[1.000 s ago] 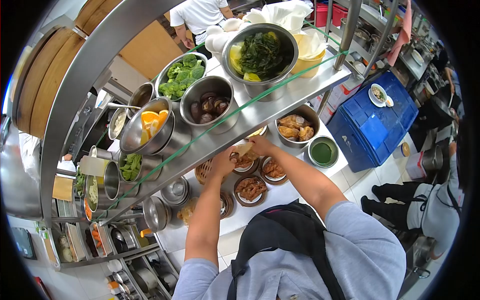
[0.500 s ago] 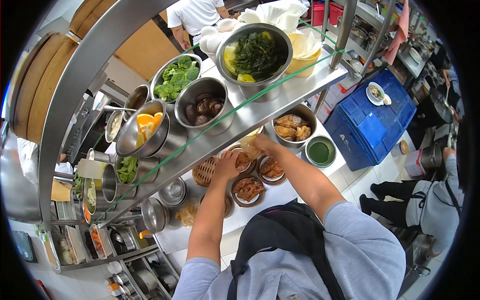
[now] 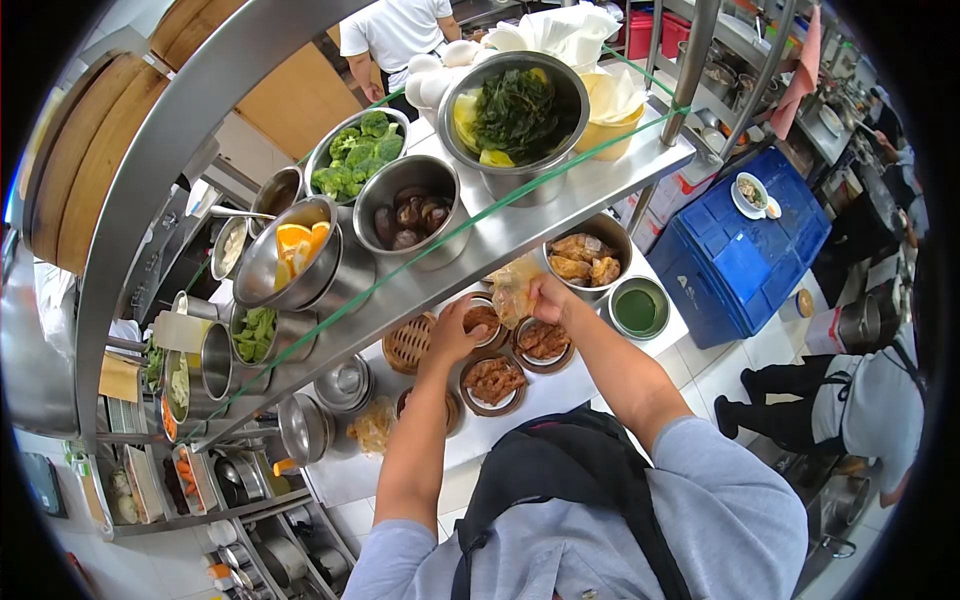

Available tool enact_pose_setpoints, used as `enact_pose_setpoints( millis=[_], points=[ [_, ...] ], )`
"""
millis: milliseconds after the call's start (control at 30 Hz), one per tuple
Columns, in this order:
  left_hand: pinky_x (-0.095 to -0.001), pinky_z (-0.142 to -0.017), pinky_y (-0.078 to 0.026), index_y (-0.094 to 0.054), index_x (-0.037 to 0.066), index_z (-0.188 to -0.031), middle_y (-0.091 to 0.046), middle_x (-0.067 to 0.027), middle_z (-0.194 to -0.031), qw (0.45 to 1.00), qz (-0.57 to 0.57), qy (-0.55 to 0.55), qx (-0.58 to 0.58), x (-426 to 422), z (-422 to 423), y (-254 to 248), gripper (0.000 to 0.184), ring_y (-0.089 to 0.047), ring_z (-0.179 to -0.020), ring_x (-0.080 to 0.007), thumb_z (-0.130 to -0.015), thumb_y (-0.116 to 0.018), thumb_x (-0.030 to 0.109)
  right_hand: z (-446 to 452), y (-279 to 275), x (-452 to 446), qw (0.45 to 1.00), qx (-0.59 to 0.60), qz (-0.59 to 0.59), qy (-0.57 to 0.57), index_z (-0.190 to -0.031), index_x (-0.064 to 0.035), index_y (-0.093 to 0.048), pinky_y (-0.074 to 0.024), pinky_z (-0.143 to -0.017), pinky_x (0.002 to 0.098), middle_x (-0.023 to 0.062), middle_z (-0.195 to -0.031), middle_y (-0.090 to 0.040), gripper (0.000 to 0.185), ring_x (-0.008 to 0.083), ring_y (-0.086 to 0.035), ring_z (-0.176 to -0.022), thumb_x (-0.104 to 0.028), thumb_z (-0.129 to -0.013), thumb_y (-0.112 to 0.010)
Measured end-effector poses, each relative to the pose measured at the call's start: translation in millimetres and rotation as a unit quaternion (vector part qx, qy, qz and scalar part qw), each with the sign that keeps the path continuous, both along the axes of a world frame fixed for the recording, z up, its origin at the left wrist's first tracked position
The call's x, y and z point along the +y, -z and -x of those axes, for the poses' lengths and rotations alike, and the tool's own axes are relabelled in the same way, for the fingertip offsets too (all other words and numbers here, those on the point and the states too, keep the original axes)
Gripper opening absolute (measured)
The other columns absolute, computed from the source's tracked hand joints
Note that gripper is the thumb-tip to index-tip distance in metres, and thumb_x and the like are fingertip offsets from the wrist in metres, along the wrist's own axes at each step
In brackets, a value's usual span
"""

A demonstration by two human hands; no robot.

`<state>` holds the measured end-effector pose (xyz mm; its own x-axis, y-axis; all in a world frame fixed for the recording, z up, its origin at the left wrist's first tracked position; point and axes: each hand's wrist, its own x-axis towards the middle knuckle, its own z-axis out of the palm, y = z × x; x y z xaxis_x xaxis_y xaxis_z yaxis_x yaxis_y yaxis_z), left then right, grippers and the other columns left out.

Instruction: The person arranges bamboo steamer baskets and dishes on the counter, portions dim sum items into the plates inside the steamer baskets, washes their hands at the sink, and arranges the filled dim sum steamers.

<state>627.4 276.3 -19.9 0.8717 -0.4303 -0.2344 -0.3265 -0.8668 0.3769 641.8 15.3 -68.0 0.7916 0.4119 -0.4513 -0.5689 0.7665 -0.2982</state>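
My right hand (image 3: 548, 300) grips a clear plastic bag (image 3: 511, 297) with some yellowish content, above the small round steamer baskets. My left hand (image 3: 456, 333) is at the edge of a steamer basket (image 3: 500, 340) that holds reddish-brown braised pieces, perhaps chicken feet. Its fingers are curved and apart, partly covering the basket. Two more filled baskets stand nearby, one with brown pieces (image 3: 543, 341) at the right and one with similar pieces (image 3: 494, 380) nearer me. A woven bamboo lid or basket (image 3: 408, 343) lies left of my left hand.
A steel shelf (image 3: 520, 220) crosses above the counter, bearing bowls of broccoli (image 3: 357, 155), mushrooms (image 3: 408, 217) and dark greens (image 3: 515, 112). Right of my hands stand a pot of fried pieces (image 3: 584, 260) and a green sauce (image 3: 640, 306). Beyond is a blue cooler (image 3: 700, 270); a co-worker (image 3: 865, 410) stands at right.
My right hand has drawn back toward me and slightly right, lifting the plastic bag into clearer view. My left hand has shifted slightly right, its fingers now more curved.
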Motion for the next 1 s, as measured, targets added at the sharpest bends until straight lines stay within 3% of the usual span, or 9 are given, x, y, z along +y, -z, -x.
enact_pose_setpoints(
  millis=[100,233,333,367,433,533,700,900,1000],
  points=[
    [-0.0416,-0.117,-0.037,-0.039,0.016,-0.158,-0.048,-0.0136,-0.153,0.959,0.273,-0.067,0.046,4,9,3,0.077,-0.046,-0.142,-0.0296,-0.092,-0.075,0.031,10,-3,4,0.996,-0.05,-0.068,-0.012,-0.13,0.0073,-0.053,-0.0516,-0.107,0.0527,0.023,-0.121,-0.063,0.067,0.0393,-0.063,-0.117,0.006,-0.064,-0.045],
    [-0.0384,-0.114,-0.04,-0.038,0.006,-0.157,-0.049,-0.0175,-0.148,0.732,0.596,-0.199,0.262,-13,48,-23,0.077,-0.05,-0.136,-0.0275,-0.096,-0.074,0.033,23,-7,34,0.994,-0.071,-0.065,-0.045,-0.136,0.0043,-0.053,-0.0516,-0.108,0.0527,0.0179,-0.126,-0.065,0.07,0.0384,-0.064,-0.119,0.005,-0.065,-0.048],
    [-0.0398,-0.112,-0.042,-0.045,0.004,-0.148,-0.057,-0.0174,-0.139,0.87,0.459,-0.177,-0.039,-9,78,-9,0.07,-0.054,-0.131,-0.0282,-0.092,-0.08,0.027,47,-26,76,0.98,-0.13,0.082,-0.127,-0.133,-0.0055,-0.056,-0.0551,-0.099,0.0456,0.0106,-0.121,-0.067,0.047,0.0296,-0.067,-0.114,-0.007,-0.086,-0.058],
    [-0.0345,-0.084,-0.06,-0.055,0.005,-0.135,-0.061,-0.0119,-0.129,0.906,0.37,-0.159,-0.129,5,85,-1,0.051,-0.062,-0.114,-0.0194,-0.091,-0.079,0.017,56,-37,89,0.961,-0.149,0.173,-0.154,-0.132,-0.0089,-0.056,-0.0555,-0.096,0.0435,0.0089,-0.121,-0.067,0.04,0.0267,-0.068,-0.11,-0.014,-0.093,-0.062],
    [-0.0288,-0.068,-0.06,-0.061,0.004,-0.119,-0.064,-0.0073,-0.114,0.791,0.523,-0.308,0.082,26,113,-13,0.033,-0.066,-0.095,-0.0151,-0.09,-0.076,0.01,70,-69,104,0.957,-0.134,0.133,-0.222,-0.131,-0.0109,-0.056,-0.0549,-0.096,0.0428,0.0078,-0.124,-0.064,0.038,0.0245,-0.066,-0.111,-0.022,-0.096,-0.065],
    [-0.0282,-0.062,-0.058,-0.061,0.005,-0.114,-0.065,-0.0052,-0.11,0.762,0.521,-0.384,0.02,93,148,-5,0.027,-0.066,-0.085,-0.0123,-0.089,-0.071,0.004,85,-88,122,0.935,-0.13,0.158,-0.291,-0.131,-0.0126,-0.055,-0.054,-0.095,0.0428,0.0059,-0.132,-0.059,0.04,0.0227,-0.061,-0.114,-0.032,-0.099,-0.068],
    [-0.0372,-0.071,-0.06,-0.051,0.005,-0.137,-0.063,-0.0148,-0.125,0.799,0.37,-0.474,-0.026,255,196,15,0.051,-0.069,-0.098,-0.0275,-0.088,-0.064,0.007,95,-100,143,0.897,-0.164,0.243,-0.33,-0.127,-0.0126,-0.057,-0.0543,-0.095,0.0413,0.0037,-0.127,-0.058,0.03,0.0188,-0.058,-0.114,-0.029,-0.102,-0.065],
    [-0.0521,-0.1,-0.052,-0.043,0.009,-0.152,-0.056,-0.0216,-0.139,0.857,-0.111,-0.502,-0.036,231,180,42,0.087,-0.054,-0.128,-0.0437,-0.083,-0.077,0.05,129,-97,204,0.837,-0.205,0.287,-0.419,-0.129,-0.0142,-0.059,-0.0539,-0.096,0.0376,0.0028,-0.125,-0.061,0.037,0.0161,-0.06,-0.113,-0.037,-0.101,-0.067],
    [-0.0488,-0.097,-0.051,-0.061,0.009,-0.13,-0.062,-0.019,-0.129,0.888,-0.012,-0.449,-0.095,259,184,134,0.053,-0.057,-0.125,-0.0355,-0.089,-0.071,0.041,140,-99,217,0.8,-0.234,0.29,-0.471,-0.125,-0.0164,-0.061,-0.0542,-0.095,0.0363,-0.0005,-0.122,-0.063,0.03,0.0135,-0.062,-0.111,-0.034,-0.101,-0.067]
  ],
)
